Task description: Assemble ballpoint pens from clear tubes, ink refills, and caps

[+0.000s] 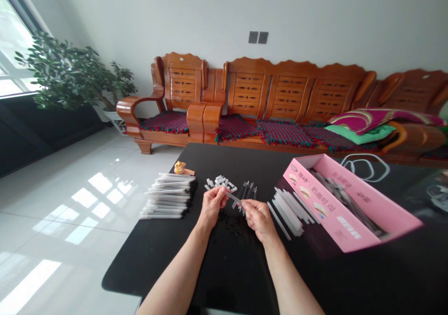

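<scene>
Both my hands hold one clear pen barrel (232, 197) over the black table (245, 268). My left hand (212, 204) pinches its left end, fingers closed. My right hand (257, 214) grips its right end, fingers closed. Just behind the hands lie a few dark refills (247, 191) and a small heap of white caps (220, 182). A stack of finished pens (170, 195) lies at the table's left edge. Loose clear barrels (290, 207) lie to the right of my right hand. Small black parts (229, 221) are scattered under the hands.
A pink cardboard box (350, 212) with dark pens inside sits at the right. A small yellow figurine (180, 167) stands near the far left corner. A wooden sofa (280, 100) with cushions runs behind the table; a potted plant (66, 72) stands left by the window.
</scene>
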A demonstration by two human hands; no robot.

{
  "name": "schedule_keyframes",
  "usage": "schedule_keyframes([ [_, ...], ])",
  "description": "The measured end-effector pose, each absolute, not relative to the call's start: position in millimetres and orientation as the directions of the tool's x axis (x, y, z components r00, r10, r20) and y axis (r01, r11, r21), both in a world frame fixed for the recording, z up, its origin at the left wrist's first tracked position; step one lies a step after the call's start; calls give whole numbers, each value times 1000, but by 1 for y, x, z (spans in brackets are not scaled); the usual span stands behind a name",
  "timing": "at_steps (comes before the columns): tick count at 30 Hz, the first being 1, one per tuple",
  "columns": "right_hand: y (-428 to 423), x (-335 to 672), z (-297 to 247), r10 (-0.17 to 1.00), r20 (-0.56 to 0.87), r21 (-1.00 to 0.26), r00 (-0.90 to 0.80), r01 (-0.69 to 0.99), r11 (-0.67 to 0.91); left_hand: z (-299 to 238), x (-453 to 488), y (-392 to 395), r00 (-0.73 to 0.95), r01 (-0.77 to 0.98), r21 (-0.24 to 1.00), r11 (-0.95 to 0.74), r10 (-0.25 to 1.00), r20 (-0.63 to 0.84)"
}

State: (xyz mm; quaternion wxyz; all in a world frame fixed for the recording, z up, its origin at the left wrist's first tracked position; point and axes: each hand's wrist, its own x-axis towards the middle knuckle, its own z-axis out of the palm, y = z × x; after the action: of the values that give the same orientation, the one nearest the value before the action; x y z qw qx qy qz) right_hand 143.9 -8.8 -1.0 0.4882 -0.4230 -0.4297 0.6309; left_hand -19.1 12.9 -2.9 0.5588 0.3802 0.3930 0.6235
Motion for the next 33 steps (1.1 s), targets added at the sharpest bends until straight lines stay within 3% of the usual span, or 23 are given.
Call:
schedule_keyframes([
  [5,-7,146,-5,964,-145,-910,-221,-352,-217,-1,-16,10,-83,-343,934,-103,993,79],
  [11,-6,145,0,983,-28,-942,-180,-324,-86,6,-25,10,-161,-253,949,-188,975,150],
  [15,-3,149,-2,1000,27,-961,-12,-276,23,11,-48,16,-402,-268,913,-308,897,185],
  [19,0,153,-6,990,63,-964,124,-250,92,19,-92,17,-742,-136,904,-406,646,179],
  [22,0,152,-6,989,66,-962,134,-256,99,24,-134,9,-878,57,953,-297,440,190],
  [24,0,151,-6,989,69,-961,134,-256,102,24,-160,3,-904,144,971,-189,374,206],
  [33,0,152,-9,988,84,-962,128,-248,114,1,-200,-1,-919,208,977,47,350,179],
])
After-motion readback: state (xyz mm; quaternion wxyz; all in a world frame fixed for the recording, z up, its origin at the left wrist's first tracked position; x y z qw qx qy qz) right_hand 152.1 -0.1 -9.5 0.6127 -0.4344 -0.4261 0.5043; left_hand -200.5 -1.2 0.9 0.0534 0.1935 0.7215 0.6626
